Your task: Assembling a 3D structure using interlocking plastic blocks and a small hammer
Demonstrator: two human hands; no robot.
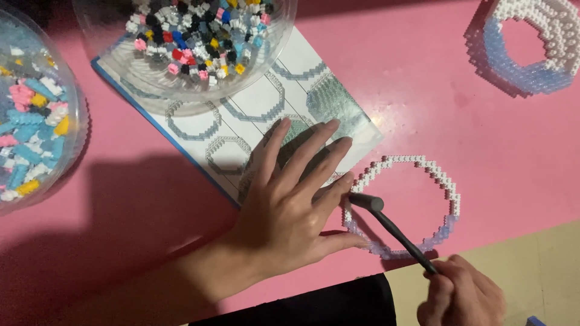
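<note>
Left hand lies flat, open beside the block ring; right hand grips the dark tool.

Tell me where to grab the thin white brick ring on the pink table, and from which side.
Take the ring at its bare right arc, from the right. It lies flat, one brick wide; the left hand and the black tool occupy its left and lower parts.

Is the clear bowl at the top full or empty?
Neither empty nor visibly full: the clear bowl holds many small mixed-colour bricks; its top is cut off.
</note>
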